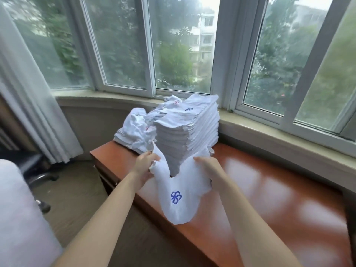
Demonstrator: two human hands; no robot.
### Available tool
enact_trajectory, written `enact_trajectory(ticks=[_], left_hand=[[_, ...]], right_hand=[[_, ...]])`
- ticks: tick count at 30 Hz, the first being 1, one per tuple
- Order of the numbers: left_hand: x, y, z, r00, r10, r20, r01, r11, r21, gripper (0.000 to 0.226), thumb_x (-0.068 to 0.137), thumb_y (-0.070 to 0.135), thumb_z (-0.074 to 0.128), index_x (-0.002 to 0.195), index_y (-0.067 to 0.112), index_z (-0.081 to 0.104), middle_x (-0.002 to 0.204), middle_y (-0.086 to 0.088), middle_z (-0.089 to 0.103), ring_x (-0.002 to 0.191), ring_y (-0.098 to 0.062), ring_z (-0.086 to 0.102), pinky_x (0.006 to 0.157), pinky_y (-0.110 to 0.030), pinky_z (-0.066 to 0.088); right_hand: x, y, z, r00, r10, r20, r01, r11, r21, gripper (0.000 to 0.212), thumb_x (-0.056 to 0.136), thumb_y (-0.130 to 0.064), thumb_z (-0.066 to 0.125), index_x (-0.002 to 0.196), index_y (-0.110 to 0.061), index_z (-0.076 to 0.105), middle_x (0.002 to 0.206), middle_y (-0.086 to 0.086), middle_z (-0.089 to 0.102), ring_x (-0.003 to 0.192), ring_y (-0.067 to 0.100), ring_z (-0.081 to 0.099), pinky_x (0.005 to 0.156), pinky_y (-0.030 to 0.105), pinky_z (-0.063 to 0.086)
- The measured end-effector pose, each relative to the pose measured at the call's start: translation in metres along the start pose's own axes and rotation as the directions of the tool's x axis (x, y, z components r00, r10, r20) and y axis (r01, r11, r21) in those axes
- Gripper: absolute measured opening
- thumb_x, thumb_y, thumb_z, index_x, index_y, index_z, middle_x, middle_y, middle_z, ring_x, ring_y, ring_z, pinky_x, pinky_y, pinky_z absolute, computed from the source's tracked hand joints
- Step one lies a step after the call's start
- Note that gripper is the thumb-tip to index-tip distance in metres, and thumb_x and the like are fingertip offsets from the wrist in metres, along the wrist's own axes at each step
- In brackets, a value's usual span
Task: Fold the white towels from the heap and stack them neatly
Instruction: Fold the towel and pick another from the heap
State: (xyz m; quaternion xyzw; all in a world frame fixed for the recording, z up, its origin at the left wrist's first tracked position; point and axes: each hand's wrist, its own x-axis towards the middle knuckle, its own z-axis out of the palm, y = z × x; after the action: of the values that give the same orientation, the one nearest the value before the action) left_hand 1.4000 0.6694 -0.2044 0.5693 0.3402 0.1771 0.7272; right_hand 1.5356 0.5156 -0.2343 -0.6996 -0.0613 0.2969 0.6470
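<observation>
Closest to the camera, a white towel (181,191) hangs limp over the table (279,189), left hand (143,166) and right hand (209,166) each with fingers closed on a top corner. Just behind, the folded stack (186,132) is tall and leaning a bit — bump it and it probably tips. Further left the heap (134,130) sits near the table edge, so pulling one out might drag others off.
</observation>
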Motion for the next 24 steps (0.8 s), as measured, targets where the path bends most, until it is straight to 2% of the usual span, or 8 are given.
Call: enact_trajectory(ticks=[8,11,14,16,18,20,22,24], left_hand=[[0.083,0.040,-0.107,0.999,-0.003,0.049,0.010,0.989,-0.146,0.010,0.081,0.006,0.058,0.084,0.011,0.066,0.068,-0.002,0.062,0.057,-0.013,0.061,0.050,-0.020,0.048],[0.113,0.050,-0.131,1.000,0.001,0.016,0.001,0.994,-0.111,0.013,0.085,0.007,0.056,0.084,0.010,0.068,0.073,-0.006,0.062,0.060,-0.017,0.061,0.050,-0.022,0.047],[0.132,0.058,-0.145,0.999,0.013,-0.041,-0.017,0.995,-0.097,0.018,0.088,0.008,0.052,0.076,0.011,0.065,0.065,-0.004,0.062,0.051,-0.013,0.060,0.043,-0.018,0.043],[0.148,0.064,-0.148,0.998,-0.005,-0.069,-0.003,0.994,-0.108,0.024,0.091,0.009,0.051,0.070,0.012,0.063,0.057,-0.002,0.061,0.046,-0.012,0.059,0.040,-0.016,0.041],[0.162,0.067,-0.147,0.995,-0.035,-0.092,0.030,0.998,-0.060,0.027,0.093,0.013,0.051,0.067,0.014,0.056,0.050,0.001,0.054,0.040,-0.010,0.051,0.038,-0.013,0.036],[0.181,0.070,-0.146,0.994,-0.043,-0.102,0.042,0.999,-0.013,0.026,0.094,0.019,0.051,0.069,0.015,0.054,0.054,0.003,0.050,0.044,-0.010,0.046,0.040,-0.015,0.033],[0.200,0.073,-0.149,0.993,-0.075,-0.095,0.076,0.997,0.017,0.026,0.094,0.023,0.046,0.075,0.014,0.059,0.061,0.004,0.051,0.052,-0.010,0.045,0.044,-0.019,0.035],[0.219,0.077,-0.158,0.995,-0.087,-0.054,0.090,0.994,0.059,0.029,0.094,0.019,0.039,0.086,0.008,0.065,0.071,-0.001,0.051,0.060,-0.013,0.044,0.048,-0.021,0.037]], right_hand=[[0.048,-0.039,0.152,0.990,-0.058,0.127,0.066,0.996,-0.060,0.008,0.090,-0.022,0.058,0.083,-0.020,0.062,0.076,-0.003,0.065,0.064,0.011,0.061,0.044,0.014,0.042],[0.074,-0.050,0.195,0.973,-0.056,0.224,0.068,0.997,-0.045,0.012,0.085,-0.022,0.056,0.093,-0.018,0.064,0.085,0.003,0.064,0.068,0.017,0.060,0.054,0.020,0.043],[0.100,-0.055,0.222,0.958,-0.034,0.283,0.053,0.997,-0.059,0.032,0.085,-0.028,0.057,0.114,-0.018,0.061,0.105,0.005,0.065,0.089,0.024,0.065,0.068,0.028,0.049],[0.120,-0.059,0.234,0.955,-0.008,0.298,0.029,0.997,-0.065,0.039,0.074,-0.035,0.060,0.111,-0.020,0.061,0.107,0.008,0.066,0.094,0.026,0.064,0.072,0.032,0.049],[0.134,-0.063,0.242,0.946,0.025,0.323,0.004,0.996,-0.089,0.031,0.065,-0.038,0.056,0.094,-0.025,0.060,0.092,0.000,0.064,0.077,0.018,0.062,0.059,0.022,0.046],[0.152,-0.064,0.250,0.937,0.054,0.345,-0.028,0.996,-0.080,0.016,0.075,-0.035,0.055,0.089,-0.028,0.057,0.081,-0.007,0.059,0.067,0.011,0.057,0.049,0.017,0.039],[0.170,-0.062,0.261,0.937,0.058,0.343,-0.033,0.996,-0.078,0.021,0.082,-0.032,0.053,0.101,-0.027,0.060,0.087,-0.007,0.063,0.075,0.012,0.060,0.056,0.021,0.044],[0.189,-0.057,0.274,0.935,0.042,0.352,-0.021,0.998,-0.064,0.035,0.082,-0.034,0.055,0.116,-0.024,0.060,0.106,-0.004,0.068,0.095,0.017,0.065,0.080,0.033,0.054]])
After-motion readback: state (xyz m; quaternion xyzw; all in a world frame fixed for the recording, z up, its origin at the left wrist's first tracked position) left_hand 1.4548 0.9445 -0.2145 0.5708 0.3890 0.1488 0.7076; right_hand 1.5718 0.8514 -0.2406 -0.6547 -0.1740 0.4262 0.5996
